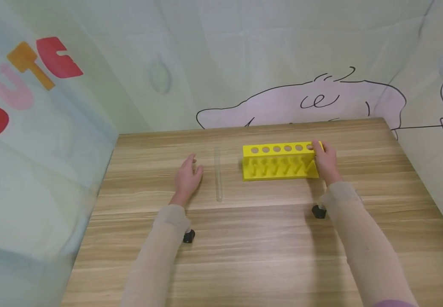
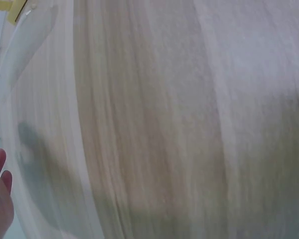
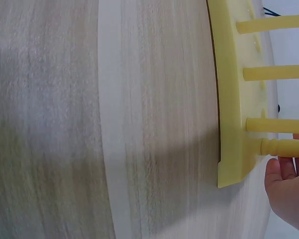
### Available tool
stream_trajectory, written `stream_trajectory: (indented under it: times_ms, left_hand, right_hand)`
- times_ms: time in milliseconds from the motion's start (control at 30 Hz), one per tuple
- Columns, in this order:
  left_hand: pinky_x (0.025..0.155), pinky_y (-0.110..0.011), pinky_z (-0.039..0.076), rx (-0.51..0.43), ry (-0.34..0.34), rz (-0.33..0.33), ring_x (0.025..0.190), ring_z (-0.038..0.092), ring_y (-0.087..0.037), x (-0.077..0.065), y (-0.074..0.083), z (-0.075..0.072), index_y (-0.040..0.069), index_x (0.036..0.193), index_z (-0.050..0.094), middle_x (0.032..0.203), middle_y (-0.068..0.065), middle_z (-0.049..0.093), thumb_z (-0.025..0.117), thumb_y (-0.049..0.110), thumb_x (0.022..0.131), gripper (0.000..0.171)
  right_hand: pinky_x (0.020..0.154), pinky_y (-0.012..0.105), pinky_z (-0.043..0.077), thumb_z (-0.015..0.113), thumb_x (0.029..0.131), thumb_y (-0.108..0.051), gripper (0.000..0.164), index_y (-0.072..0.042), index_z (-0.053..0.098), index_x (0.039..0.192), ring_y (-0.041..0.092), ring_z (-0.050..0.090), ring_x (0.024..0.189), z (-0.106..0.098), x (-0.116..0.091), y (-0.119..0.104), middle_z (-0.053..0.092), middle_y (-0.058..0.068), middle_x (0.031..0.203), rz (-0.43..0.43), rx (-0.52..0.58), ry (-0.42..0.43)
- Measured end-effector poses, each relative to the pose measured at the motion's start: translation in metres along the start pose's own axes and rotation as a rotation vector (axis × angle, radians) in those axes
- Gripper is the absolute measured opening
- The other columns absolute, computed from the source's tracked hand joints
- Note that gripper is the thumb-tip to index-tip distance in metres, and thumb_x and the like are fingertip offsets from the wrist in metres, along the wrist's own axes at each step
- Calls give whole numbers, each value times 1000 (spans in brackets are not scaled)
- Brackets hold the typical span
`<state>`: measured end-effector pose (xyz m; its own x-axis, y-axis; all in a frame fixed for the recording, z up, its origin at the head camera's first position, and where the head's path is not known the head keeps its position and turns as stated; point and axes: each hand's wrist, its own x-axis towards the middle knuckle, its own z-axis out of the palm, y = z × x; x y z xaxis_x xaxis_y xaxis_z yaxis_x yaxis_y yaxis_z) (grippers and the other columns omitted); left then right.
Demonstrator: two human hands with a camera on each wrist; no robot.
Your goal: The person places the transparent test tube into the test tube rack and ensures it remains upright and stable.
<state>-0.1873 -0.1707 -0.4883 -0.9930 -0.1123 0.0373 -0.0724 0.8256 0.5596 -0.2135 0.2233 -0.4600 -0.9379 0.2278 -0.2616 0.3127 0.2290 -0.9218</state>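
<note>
A yellow test tube rack [image 1: 281,161] with a row of round holes along its top stands upright on the wooden table. My right hand [image 1: 326,161] grips its right end, thumb on the top bar by the last hole. In the right wrist view, fingers [image 3: 288,168] curl behind the end post of the rack [image 3: 231,99]. To the left of the rack lies a clear glass test tube [image 1: 218,175], lengthwise to me. Just left of that tube is my left hand [image 1: 188,177], fingers relaxed and holding nothing; only part of it shows in the left wrist view.
The wooden table [image 1: 260,251] reaches back to a pale printed cloth [image 1: 206,64] that hangs behind it and along both sides. A black wrist-camera piece [image 1: 188,236] sits under the left sleeve, another [image 1: 319,211] under the right.
</note>
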Motion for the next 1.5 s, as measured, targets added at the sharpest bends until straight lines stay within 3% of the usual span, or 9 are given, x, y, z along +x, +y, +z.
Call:
stream_trajectory:
  times_ms: [367,700,1033,1200,1500]
  left_hand:
    - [84,-40,45,-68,-5,6,100,56,-22,3,7,8,16,134,34,123,-5,53,47,30,87,51]
    - [86,-40,45,-56,-17,13,100,56,-22,5,12,12,15,134,33,123,-5,53,46,32,87,51]
    - [88,-40,44,-64,-24,15,101,56,-23,7,19,16,13,134,34,123,-6,53,48,30,88,51]
    - [88,-41,44,-59,-45,6,102,56,-23,8,21,19,14,134,33,124,-7,52,46,33,88,52]
    - [86,-38,45,-69,-84,-24,98,56,-22,11,23,24,12,132,36,118,-7,54,47,36,88,52]
  right_hand:
    - [95,29,34,37,83,-60,53,-12,48,102,14,37,103,2,1,0,42,-2,108,31,26,30]
    - [91,28,33,33,83,-63,58,-11,48,105,16,35,105,3,-1,-1,39,2,115,56,-7,47]
    - [90,28,33,36,84,-59,46,-17,48,98,16,35,104,3,-1,-2,40,4,115,64,19,51]
    - [95,30,32,35,85,-59,50,-14,47,104,18,35,108,3,0,-2,38,7,122,75,27,43]
    - [104,36,28,34,83,-63,70,-7,37,126,21,32,117,3,4,-1,34,10,133,115,16,28]
